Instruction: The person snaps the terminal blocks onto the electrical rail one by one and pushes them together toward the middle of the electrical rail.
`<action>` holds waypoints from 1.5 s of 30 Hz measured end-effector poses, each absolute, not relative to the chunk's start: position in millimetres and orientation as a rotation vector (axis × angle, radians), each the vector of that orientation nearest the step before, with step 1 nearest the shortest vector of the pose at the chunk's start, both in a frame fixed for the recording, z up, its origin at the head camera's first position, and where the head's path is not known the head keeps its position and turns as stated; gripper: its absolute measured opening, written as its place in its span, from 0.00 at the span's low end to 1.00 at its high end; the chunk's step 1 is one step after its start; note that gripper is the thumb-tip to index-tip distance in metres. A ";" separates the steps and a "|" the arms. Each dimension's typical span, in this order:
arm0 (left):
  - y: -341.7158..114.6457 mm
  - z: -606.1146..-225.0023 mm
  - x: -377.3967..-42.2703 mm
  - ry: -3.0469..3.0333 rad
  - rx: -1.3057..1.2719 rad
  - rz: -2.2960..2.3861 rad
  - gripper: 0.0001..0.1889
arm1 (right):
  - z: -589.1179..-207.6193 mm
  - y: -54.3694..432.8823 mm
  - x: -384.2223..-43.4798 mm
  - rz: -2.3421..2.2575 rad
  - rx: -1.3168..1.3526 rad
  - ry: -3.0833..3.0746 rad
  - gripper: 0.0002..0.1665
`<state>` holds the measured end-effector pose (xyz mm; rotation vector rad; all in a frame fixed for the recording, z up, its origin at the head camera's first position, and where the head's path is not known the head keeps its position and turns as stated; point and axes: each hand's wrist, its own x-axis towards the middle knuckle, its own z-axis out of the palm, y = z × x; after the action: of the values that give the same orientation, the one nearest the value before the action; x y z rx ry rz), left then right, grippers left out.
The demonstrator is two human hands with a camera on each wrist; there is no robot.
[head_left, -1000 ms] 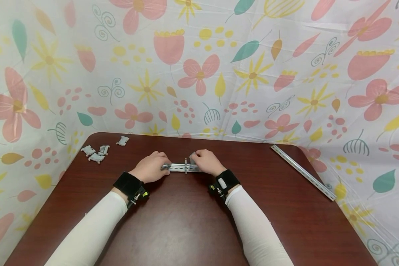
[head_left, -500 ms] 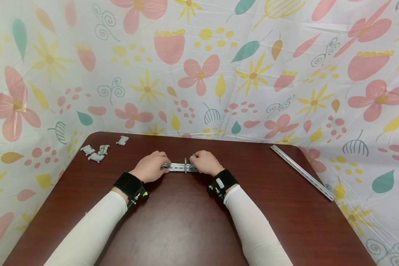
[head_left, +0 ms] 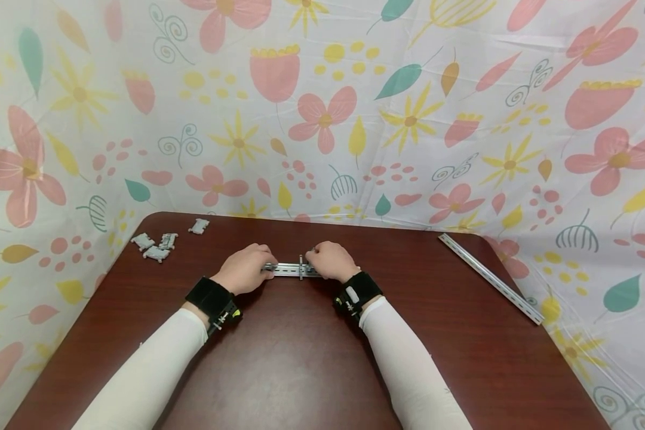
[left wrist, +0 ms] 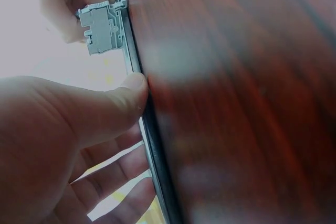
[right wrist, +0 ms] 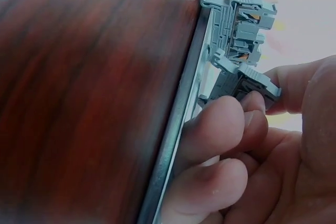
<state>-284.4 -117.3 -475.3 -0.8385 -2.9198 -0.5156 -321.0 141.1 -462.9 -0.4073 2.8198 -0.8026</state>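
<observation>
A slotted metal DIN rail (head_left: pixel 287 270) lies crosswise at mid-table. My left hand (head_left: pixel 245 270) grips its left end, thumb on the near edge and fingers behind, as the left wrist view shows. One grey terminal block (right wrist: pixel 223 22) stands upright on the rail between my hands. Right beside it, my right hand (head_left: pixel 333 261) pinches a second grey terminal block (right wrist: pixel 226 85) between thumb and fingers. This second block is tilted against the rail, its lower end close to the rail's edge. In the head view it is mostly hidden by my fingers.
Several loose grey terminal blocks (head_left: pixel 156 254) lie at the table's far left, one (head_left: pixel 199 226) apart from the others near the back edge. A longer DIN rail (head_left: pixel 489 278) lies slanted along the right side. A flower-patterned curtain (head_left: pixel 322 149) hangs behind the table (head_left: pixel 279 358).
My right hand has shifted slightly left and its wrist has turned a little; the terminal block it pinches shows less above the fingers. My left hand keeps its place on the rail.
</observation>
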 end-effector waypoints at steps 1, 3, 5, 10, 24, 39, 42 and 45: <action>-117.0 -475.2 -284.5 -2.921 -0.839 -0.513 0.10 | -462.4 140.7 -320.9 -0.796 -0.398 2.819 0.29; -116.4 -475.0 -284.7 -2.922 -0.839 -0.509 0.10 | -461.5 140.0 -321.0 -0.784 -0.382 2.817 0.30; -115.9 -474.8 -285.1 -2.924 -0.839 -0.505 0.10 | -461.1 139.4 -321.6 -0.763 -0.373 2.820 0.31; -115.3 -474.3 -285.6 -2.925 -0.839 -0.503 0.11 | -461.0 138.4 -323.6 -0.730 -0.353 2.816 0.32; -115.4 -471.9 -283.8 -2.931 -0.825 -0.511 0.11 | -456.5 133.4 -320.0 -0.642 -0.373 2.825 0.32; -115.9 -471.7 -283.1 -2.921 -0.812 -0.510 0.10 | -455.6 128.1 -313.3 -0.518 -0.464 2.826 0.35; -115.9 -472.3 -283.3 -2.919 -0.810 -0.508 0.10 | -455.3 127.0 -311.6 -0.493 -0.470 2.829 0.35; -115.7 -472.9 -283.5 -2.921 -0.808 -0.507 0.09 | -454.3 126.6 -309.8 -0.478 -0.481 2.828 0.35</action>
<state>-283.5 -115.7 -472.9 -0.8083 -2.9208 -0.5075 -309.8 126.6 -454.3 -0.4815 2.8279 -0.4775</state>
